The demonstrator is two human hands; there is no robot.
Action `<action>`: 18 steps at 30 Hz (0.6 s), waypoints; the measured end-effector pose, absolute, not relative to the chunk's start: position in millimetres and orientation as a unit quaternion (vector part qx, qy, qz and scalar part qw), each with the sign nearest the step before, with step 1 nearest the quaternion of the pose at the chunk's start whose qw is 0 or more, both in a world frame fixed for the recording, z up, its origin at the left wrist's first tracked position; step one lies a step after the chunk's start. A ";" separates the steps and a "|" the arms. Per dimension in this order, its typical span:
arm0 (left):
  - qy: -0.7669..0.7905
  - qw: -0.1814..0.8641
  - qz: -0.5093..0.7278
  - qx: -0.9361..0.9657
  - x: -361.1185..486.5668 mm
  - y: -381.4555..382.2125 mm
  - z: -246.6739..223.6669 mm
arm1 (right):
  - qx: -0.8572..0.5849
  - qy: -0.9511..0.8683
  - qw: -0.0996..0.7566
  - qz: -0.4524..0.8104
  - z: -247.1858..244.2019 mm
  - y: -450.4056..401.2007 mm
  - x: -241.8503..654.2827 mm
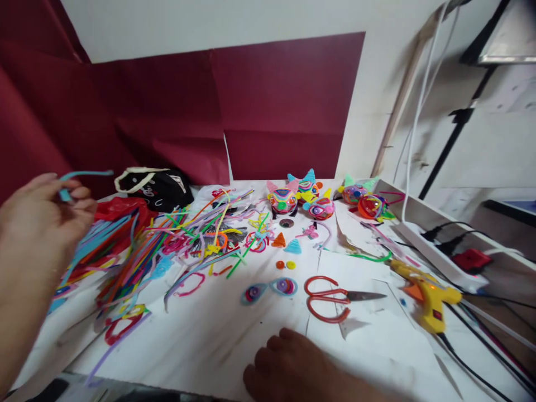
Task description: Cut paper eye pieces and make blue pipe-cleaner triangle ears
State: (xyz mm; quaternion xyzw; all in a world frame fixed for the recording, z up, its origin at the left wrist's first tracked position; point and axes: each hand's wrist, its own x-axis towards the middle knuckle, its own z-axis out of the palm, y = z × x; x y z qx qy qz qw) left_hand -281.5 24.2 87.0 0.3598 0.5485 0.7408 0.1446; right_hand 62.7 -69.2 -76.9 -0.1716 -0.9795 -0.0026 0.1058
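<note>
Where the heaped pipe cleaners point(138, 245) reach the left, a light-blue pipe cleaner point(90, 173) is pinched in the raised left hand point(50, 215); the right hand point(288, 363) curls near red-handled scissors point(330, 298), its grip impossible to tell.

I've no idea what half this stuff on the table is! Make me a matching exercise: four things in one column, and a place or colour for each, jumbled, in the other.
Things
1. Scissors
2. Glue gun
3. Bag
4. Light blue strip

Places and colours
A. Held in the left hand
B. Mostly yellow, near the white power strip
C. Black, with cream handles
D. Orange-red handles, lying beside two eye-like shapes

Right pairs: 1-D, 2-B, 3-C, 4-A
</note>
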 end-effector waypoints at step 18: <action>0.352 0.528 0.503 0.587 -24.0 15.1 -42.2 | -0.365 -0.554 0.471 0.581 -53.2 5.9 123.4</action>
